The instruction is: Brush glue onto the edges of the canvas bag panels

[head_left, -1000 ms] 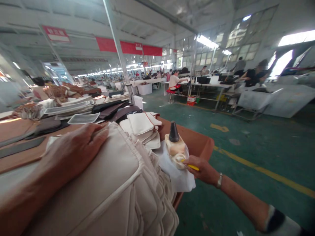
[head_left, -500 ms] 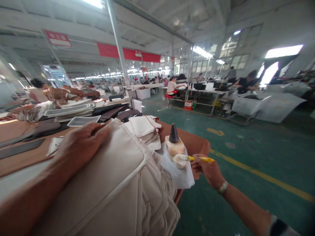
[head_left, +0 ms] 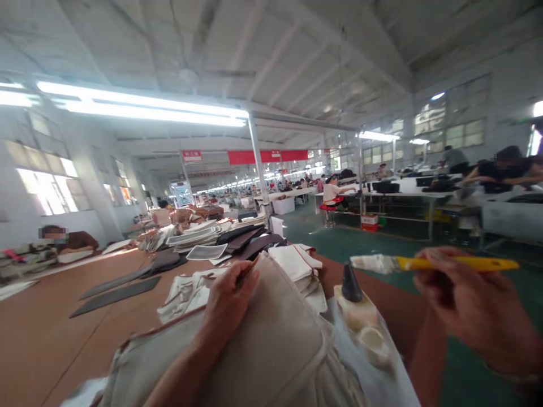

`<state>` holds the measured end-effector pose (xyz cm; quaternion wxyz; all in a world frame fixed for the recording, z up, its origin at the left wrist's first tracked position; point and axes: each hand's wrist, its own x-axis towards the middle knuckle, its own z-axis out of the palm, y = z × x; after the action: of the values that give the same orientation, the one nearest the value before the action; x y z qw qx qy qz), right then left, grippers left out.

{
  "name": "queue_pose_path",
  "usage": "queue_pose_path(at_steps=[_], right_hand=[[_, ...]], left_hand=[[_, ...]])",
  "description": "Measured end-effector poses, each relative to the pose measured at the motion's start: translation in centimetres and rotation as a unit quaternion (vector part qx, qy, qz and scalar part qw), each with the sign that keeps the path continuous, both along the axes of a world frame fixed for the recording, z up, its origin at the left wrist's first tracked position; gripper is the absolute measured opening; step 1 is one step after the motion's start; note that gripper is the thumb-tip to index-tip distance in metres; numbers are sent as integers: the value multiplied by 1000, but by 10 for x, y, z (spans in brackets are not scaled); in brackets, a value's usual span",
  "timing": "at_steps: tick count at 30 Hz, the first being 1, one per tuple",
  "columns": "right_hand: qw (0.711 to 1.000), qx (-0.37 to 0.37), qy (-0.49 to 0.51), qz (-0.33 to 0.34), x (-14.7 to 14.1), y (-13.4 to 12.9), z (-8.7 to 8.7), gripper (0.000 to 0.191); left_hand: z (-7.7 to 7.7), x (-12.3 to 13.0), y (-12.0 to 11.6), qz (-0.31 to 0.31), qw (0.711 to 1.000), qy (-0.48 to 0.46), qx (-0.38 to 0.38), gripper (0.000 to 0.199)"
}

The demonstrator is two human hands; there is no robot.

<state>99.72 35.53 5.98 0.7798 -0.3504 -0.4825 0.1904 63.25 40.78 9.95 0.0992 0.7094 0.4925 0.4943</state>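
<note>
My right hand [head_left: 475,299] grips a paintbrush [head_left: 449,263] by its yellow handle. The white-coated bristles point left, raised beside a black cone [head_left: 351,284] on a pale block [head_left: 355,311]. Below the block a small round cup [head_left: 373,343] with whitish contents sits on a white sheet [head_left: 392,373]. My left hand [head_left: 231,297] is closed at the far edge of a beige panel [head_left: 275,333], thumb against its upper face; the fingertips are partly hidden. More beige panels lie layered beneath it.
White pieces [head_left: 294,263] are stacked just beyond the panel. Dark strips [head_left: 116,295] and other cut pieces lie on the brown tabletop [head_left: 38,345]. A metal post [head_left: 258,164] rises behind the table; people work at benches [head_left: 407,195] across the green floor.
My right hand has lifted the brush out of the cup, up and closer to me. The view has swung left and tilted up. My left hand stays at the panel's edge.
</note>
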Motion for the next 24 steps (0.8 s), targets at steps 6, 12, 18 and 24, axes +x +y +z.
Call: queue_pose_path(at_steps=[6,12,18,24], right_hand=[[987,81,65,126,-93,9,87,27],[983,94,17,154,-104,21,81,23],[977,102,-62,179,-111,24,75,24],[977,101,-156,103,-113,36,72,27]], left_hand=[[-13,9,-8,-26,997,-22,68,28],[-19,13,-13,-33,982,16,183,15],[-18,17,-19,-44,976,34,211,12],[-22,21,-25,-65,971,61,220,13]])
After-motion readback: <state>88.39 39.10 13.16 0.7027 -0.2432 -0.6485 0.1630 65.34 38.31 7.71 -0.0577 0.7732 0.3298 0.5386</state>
